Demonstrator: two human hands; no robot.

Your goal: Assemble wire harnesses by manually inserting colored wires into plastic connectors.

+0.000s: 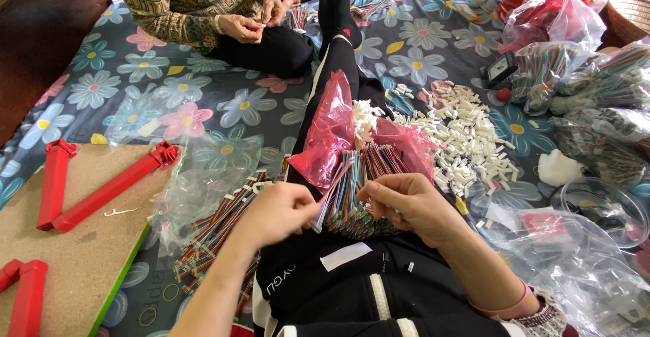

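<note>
A thick bundle of multicoloured ribbon cables (359,188) lies on my lap, half inside a pink plastic bag (332,130) that also holds white connectors. My left hand (277,212) pinches one cable strip at the bundle's near left edge. Fingers of my right hand (406,201) rest curled on the near ends of the bundle, thumb against the cables. Finished cables with white plugs (217,229) lie in a pile to the left of my leg, partly under clear plastic.
A heap of small white connectors (467,141) lies on the flowered blanket (88,86) to the right. Clear bags of cables (582,73) sit far right. A cork board with red bars (88,201) is at left. Another person's hands (247,22) work opposite.
</note>
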